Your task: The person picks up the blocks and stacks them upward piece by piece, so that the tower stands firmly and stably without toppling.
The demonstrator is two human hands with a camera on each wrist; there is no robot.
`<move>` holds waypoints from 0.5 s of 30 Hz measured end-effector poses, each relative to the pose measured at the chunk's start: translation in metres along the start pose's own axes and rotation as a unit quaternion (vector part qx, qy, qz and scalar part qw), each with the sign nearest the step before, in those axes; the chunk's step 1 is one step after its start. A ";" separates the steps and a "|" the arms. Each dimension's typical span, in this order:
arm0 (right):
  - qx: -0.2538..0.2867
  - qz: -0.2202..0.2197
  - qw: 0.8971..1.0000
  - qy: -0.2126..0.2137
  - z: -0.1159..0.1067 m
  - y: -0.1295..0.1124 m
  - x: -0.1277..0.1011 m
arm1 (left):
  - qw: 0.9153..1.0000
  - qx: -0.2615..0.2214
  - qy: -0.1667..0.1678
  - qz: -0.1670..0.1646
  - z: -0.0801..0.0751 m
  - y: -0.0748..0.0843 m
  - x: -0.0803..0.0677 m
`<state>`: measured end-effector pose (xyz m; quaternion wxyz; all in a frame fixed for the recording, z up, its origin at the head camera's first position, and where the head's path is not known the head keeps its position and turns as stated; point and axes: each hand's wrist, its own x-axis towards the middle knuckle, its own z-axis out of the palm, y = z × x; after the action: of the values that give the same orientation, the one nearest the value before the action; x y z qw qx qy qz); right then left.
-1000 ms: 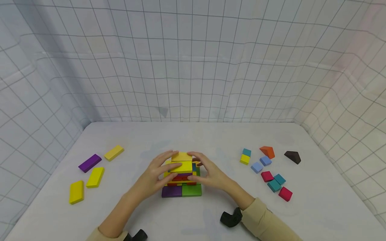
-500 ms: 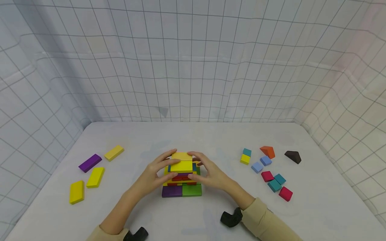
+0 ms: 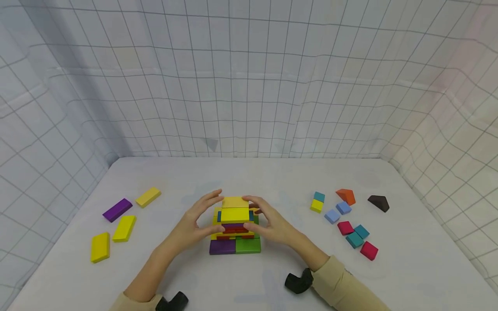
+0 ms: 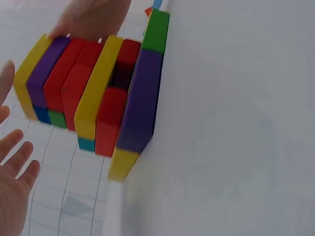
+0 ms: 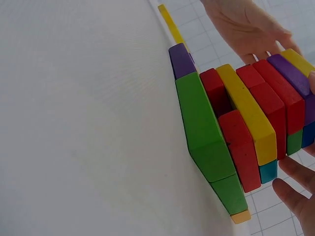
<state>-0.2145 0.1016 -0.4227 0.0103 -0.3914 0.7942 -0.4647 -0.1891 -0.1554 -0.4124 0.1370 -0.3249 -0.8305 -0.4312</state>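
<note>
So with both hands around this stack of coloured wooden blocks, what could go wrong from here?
1. The stack of coloured wooden blocks is layered unevenly, with a gap between the red blocks low down; a sideways nudge could shift the upper layers.
2. The left hand has fingers spread just off the yellow top block, while the right hand touches that side; uneven pressure might slide it.
3. A sleeve could brush the green base block.

text: none readable | labels: none | blocks, table, backdrop: unmarked
</note>
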 end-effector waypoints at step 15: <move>0.005 0.025 1.000 -0.007 -0.008 -0.037 0.001 | 0.937 0.258 0.091 -0.215 -0.112 -0.059 -0.099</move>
<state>-0.1956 0.0972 -0.3899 0.0291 -0.3749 0.8012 -0.4656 -0.1589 -0.3116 -0.4336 0.1953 -0.0512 -0.9473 -0.2488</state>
